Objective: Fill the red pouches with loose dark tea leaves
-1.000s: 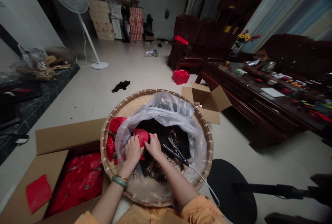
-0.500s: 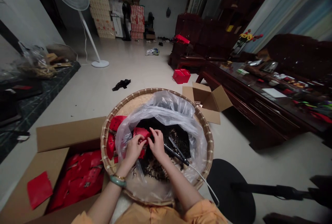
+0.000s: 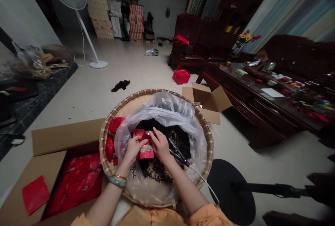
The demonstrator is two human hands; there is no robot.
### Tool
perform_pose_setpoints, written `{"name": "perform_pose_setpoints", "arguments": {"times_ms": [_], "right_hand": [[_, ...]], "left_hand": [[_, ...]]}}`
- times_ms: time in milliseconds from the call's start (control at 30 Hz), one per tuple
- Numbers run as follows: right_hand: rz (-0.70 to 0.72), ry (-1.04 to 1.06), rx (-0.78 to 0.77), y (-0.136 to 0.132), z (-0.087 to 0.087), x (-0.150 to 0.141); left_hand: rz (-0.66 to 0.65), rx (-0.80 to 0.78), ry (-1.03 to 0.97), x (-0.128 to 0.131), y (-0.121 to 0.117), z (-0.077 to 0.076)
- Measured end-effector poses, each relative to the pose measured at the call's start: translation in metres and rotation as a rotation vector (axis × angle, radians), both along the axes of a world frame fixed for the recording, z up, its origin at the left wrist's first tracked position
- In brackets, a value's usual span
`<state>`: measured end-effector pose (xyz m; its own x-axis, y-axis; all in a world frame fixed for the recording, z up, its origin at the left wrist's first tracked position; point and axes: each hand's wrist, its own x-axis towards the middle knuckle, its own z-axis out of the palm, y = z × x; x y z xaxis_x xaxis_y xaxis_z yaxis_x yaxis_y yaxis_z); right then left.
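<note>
My left hand (image 3: 135, 148) pinches the left side of a red packet (image 3: 146, 152), which has a printed label low on its face. At the packet's upper right, my right hand (image 3: 159, 144) has its fingers closed on the edge, where a small silvery patch shows. Both hands are over a clear plastic bag (image 3: 125, 128) spread open in a round bamboo tray (image 3: 104, 142). Dark, dried, leaf-like bits (image 3: 154, 172) lie in the bag. Right of my right hand rests a black two-armed clamp (image 3: 180, 156), like a hair straightener, with a white cord. More red packets (image 3: 110, 145) lie at the tray's left.
An open carton (image 3: 68, 135) of red packets stands at left, a loose red packet (image 3: 36, 194) on its flap. Another open carton (image 3: 208, 100) is beyond the tray, near a dark wooden table (image 3: 235, 93). A black round stand base (image 3: 227, 191) sits at right; a white fan (image 3: 98, 64) stands behind.
The red packet now lies flatter and turned so its labelled face shows. My right hand has shifted slightly to the right along its upper edge. The view has moved a little.
</note>
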<state>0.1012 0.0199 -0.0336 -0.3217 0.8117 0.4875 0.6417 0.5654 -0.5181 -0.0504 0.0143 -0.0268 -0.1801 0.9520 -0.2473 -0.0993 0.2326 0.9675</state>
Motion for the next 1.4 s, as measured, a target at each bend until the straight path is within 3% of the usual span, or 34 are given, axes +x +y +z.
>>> {"name": "perform_pose_setpoints", "arguments": {"times_ms": [167, 333, 433, 500, 600, 733, 900, 1200, 1300, 1367, 1400], "right_hand": [[-0.066, -0.024, 0.05, -0.004, 0.01, 0.004], [0.019, 0.054, -0.087, -0.004, 0.025, 0.019], [-0.079, 0.251, -0.19, -0.004, 0.029, 0.033], [-0.125, 0.363, -0.271, -0.008, 0.031, 0.038], [0.002, 0.564, -0.464, -0.018, 0.033, 0.034], [0.233, 0.779, -0.742, -0.028, 0.038, 0.025], [0.292, 0.886, -0.997, -0.025, 0.038, 0.03], [0.345, 1.021, -1.113, -0.031, 0.031, 0.03], [0.32, 1.0, -1.115, -0.03, 0.028, 0.031], [0.308, 0.977, -1.1, -0.027, 0.025, 0.032], [0.299, 0.958, -1.095, -0.026, 0.024, 0.033]], "left_hand": [[-0.053, 0.061, 0.226, 0.003, 0.0, 0.006], [-0.148, 0.127, 0.402, 0.003, -0.002, 0.012], [-0.264, 0.077, 0.261, -0.004, -0.004, 0.016], [-0.311, -0.035, 0.033, -0.006, -0.007, 0.019], [-0.277, -0.101, -0.289, -0.002, -0.013, 0.023], [-0.241, -0.068, -0.363, 0.006, -0.017, 0.027], [-0.319, -0.197, -0.376, 0.002, -0.018, 0.029], [-0.33, -0.083, -0.101, 0.004, -0.014, 0.017], [-0.203, 0.052, 0.193, 0.004, -0.01, 0.014], [-0.112, 0.227, 0.466, 0.005, -0.011, 0.016], [-0.131, 0.339, 0.607, 0.005, -0.014, 0.018]]}}
